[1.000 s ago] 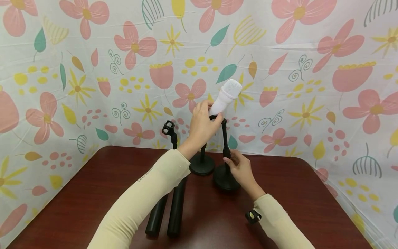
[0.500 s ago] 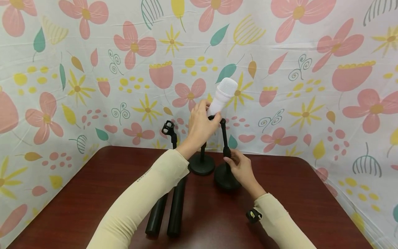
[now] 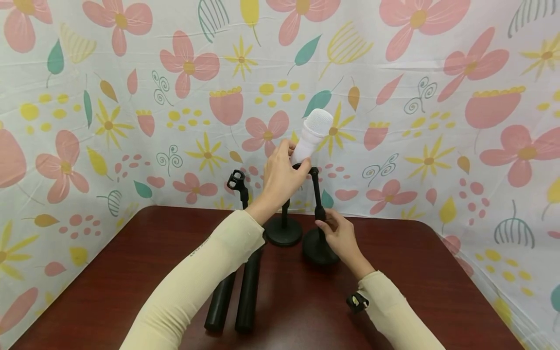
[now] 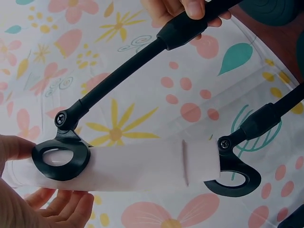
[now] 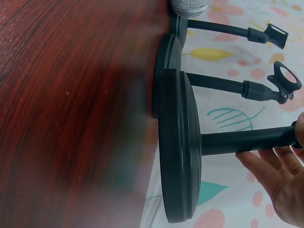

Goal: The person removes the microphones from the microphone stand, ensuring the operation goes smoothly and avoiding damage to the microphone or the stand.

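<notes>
My left hand (image 3: pixel 284 170) grips the lower part of a white microphone (image 3: pixel 311 133), which tilts up to the right in the head view. In the left wrist view the black ring clip (image 4: pixel 61 173) of a microphone stand sits around its handle, between thumb and fingers. My right hand (image 3: pixel 341 236) holds that stand's collar (image 3: pixel 320 213), just below the thin upper rod. The stand's round black base (image 5: pixel 180 147) is close over the table in the right wrist view.
A second black stand (image 3: pixel 284 231) is just left, and a third clip (image 3: pixel 236 180) rises behind my left sleeve. Two black cylindrical handles (image 3: pixel 248 296) lie on the dark red table (image 3: pixel 118 291), upper ends hidden. A silver mesh microphone head (image 5: pixel 190 5) shows beside the stands. Flowered cloth (image 3: pixel 393 73) hangs behind.
The white microphone and my left hand have shifted slightly left, the microphone now a bit more upright. The stand's base has edged slightly right; my right hand keeps its hold.
</notes>
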`<action>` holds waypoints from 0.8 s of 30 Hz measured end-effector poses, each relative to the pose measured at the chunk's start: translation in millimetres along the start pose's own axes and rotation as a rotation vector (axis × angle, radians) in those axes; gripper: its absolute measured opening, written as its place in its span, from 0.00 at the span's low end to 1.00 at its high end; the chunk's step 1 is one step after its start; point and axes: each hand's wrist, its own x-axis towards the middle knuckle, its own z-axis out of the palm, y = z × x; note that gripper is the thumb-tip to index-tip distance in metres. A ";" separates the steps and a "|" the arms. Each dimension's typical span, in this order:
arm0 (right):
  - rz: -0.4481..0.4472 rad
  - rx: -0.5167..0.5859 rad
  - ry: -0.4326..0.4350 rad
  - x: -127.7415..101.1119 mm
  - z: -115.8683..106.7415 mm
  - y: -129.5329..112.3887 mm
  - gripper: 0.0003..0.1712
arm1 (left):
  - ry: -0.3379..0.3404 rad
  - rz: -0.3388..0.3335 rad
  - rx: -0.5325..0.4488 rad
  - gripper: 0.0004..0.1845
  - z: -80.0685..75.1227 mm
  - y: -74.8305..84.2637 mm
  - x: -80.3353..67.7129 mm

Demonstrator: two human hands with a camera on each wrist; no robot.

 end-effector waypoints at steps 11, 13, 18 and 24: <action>0.002 0.004 0.002 0.4 -3.5 0.2 0.15 | -0.006 -0.028 0.001 0.16 -2.0 1.6 -0.4; -0.003 0.003 0.002 0.9 -3.5 1.2 0.15 | -0.009 -0.035 -0.009 0.16 -2.4 1.4 -0.3; -0.008 0.008 -0.005 1.6 -3.6 2.7 0.15 | -0.015 -0.031 -0.038 0.16 -3.1 -0.6 0.2; -0.010 0.018 -0.007 2.7 -2.7 1.4 0.15 | -0.013 -0.043 -0.054 0.16 -5.7 -1.6 1.5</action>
